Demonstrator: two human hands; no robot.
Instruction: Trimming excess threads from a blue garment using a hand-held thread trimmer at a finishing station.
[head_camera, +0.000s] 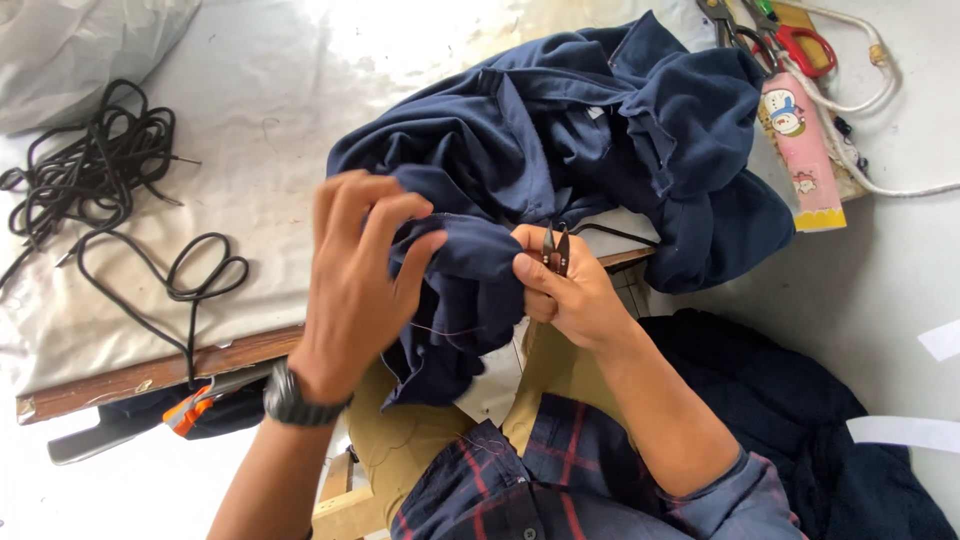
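Nearest: plaid sleeves, then left hand (360, 280) pinching a fold of navy garment (560, 150) draped over the desk (250, 150) edge; right hand (565, 290) closed round small thread snips (556, 250) touching the cloth. Best to pull the fold taut, isolate the loose thread (445, 330), snip close without nicking fabric.

Two bare hands are in view, a left hand (357, 280) and a right hand (565, 290). There is one navy blue garment (590, 140), one small thread snipper (556, 250), one wristwatch (295, 400) and one tangled bundle of black cords (100, 170). At the table's far edge lie one pair of red-handled scissors (795, 40) and one pink printed packet (800, 140).
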